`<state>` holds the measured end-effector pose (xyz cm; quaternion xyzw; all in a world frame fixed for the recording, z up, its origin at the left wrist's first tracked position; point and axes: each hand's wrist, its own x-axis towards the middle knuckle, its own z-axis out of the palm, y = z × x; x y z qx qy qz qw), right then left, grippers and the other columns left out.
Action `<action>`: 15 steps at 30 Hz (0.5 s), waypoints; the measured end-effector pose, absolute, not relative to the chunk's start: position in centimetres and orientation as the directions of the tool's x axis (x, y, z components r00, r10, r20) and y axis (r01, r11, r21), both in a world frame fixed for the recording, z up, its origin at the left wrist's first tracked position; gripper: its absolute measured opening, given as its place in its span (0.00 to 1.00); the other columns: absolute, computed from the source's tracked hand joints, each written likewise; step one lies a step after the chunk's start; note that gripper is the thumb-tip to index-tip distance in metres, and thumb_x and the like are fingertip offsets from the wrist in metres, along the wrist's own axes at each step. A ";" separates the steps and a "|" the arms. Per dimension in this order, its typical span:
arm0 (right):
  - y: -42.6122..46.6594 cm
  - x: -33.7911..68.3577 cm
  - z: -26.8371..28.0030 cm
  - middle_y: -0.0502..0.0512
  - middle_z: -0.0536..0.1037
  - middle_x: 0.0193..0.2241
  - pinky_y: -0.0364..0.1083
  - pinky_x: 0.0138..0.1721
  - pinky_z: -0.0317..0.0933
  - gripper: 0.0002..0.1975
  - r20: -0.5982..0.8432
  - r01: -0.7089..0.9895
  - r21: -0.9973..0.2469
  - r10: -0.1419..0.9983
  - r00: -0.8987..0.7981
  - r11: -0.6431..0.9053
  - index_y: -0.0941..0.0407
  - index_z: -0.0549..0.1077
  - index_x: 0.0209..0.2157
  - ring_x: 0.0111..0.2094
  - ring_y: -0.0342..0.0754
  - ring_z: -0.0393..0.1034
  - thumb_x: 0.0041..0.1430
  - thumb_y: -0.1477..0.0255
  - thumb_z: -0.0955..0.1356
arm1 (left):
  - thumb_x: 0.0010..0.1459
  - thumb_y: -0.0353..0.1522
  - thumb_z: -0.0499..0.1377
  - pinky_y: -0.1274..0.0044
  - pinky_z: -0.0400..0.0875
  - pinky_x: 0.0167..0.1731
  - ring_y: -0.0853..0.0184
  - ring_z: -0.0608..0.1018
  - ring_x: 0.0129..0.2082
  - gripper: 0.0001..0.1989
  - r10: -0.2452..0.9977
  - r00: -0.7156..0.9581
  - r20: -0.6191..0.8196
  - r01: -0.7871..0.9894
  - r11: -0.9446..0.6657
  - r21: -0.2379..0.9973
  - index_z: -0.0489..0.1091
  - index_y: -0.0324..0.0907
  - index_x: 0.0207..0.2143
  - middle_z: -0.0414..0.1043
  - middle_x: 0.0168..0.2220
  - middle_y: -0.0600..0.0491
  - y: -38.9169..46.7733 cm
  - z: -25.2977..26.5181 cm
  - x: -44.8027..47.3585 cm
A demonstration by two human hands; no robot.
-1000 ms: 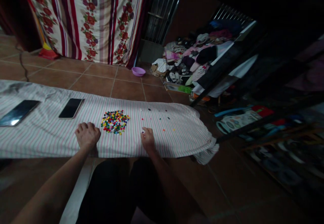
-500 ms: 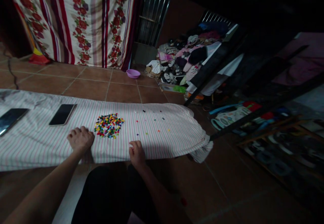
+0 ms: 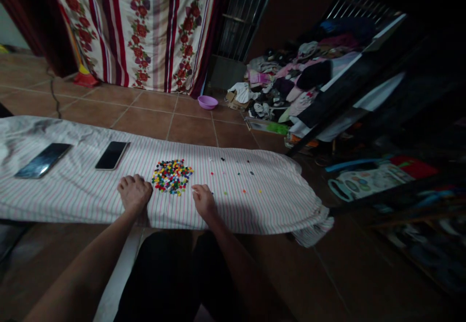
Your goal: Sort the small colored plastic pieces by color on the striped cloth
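Locate the pile of small coloured pieces on the striped cloth, between the left hand and the right hand. Note the single pieces spread to the right in three loose rows, including a red piece in the middle row, and a lime piece, an orange piece and a yellow piece in the near row.

Observe the right hand just beside the near right edge of the pile, with fingers curled and thumb close to the index finger, as if pinching. Impossible to tell at this scale whether gripping a piece. Observe the left hand resting on the cloth just left of the pile, back upward and fingers bent, with the underside hidden; impossible to tell open from closed.

Pinch lightly, with thumb and index fingertip only. Take one piece at a time from the edge of the pile, to avoid scattering the rest. Lower fully onto the cloth before releasing; expect rolling after a drop. Leave clear gaps between singles. Lift the wrist when passing over the near row, with particular care for the dark piece just beside the right hand. Avoid tugging the cloth. In this dim light, compare dark colours closely before placing.
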<state>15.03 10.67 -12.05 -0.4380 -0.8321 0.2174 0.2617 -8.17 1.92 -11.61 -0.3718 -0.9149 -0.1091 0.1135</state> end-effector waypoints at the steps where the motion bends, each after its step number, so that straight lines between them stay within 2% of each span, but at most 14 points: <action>1: 11.2 14.3 -12.0 0.56 0.75 0.41 0.44 0.49 0.64 0.13 0.230 0.632 -0.583 0.850 -0.474 0.510 0.53 0.76 0.44 0.44 0.47 0.71 0.61 0.77 0.63 | 0.58 0.37 0.43 0.63 0.56 0.47 0.50 0.66 0.49 0.21 0.664 -0.690 0.287 0.712 0.695 0.101 0.68 0.31 0.42 0.66 0.43 0.36 2.0 -11.6 -8.2; 9: 13.1 11.1 -12.0 0.56 0.76 0.41 0.42 0.47 0.62 0.13 0.110 0.735 -0.523 0.889 -0.445 0.433 0.55 0.75 0.45 0.44 0.46 0.71 0.60 0.78 0.64 | 0.59 0.36 0.44 0.63 0.55 0.45 0.47 0.66 0.49 0.20 0.731 -0.640 0.235 0.750 0.661 -0.014 0.67 0.31 0.42 0.67 0.45 0.34 2.4 -11.7 -8.7; 15: 13.1 10.2 -12.1 0.52 0.76 0.41 0.41 0.38 0.60 0.09 0.062 0.819 -0.440 0.922 -0.382 0.369 0.51 0.75 0.44 0.40 0.44 0.72 0.62 0.71 0.66 | 0.58 0.36 0.44 0.63 0.55 0.45 0.48 0.66 0.48 0.20 0.751 -0.606 0.260 0.778 0.628 -0.001 0.68 0.32 0.40 0.67 0.44 0.34 2.1 -11.8 -8.9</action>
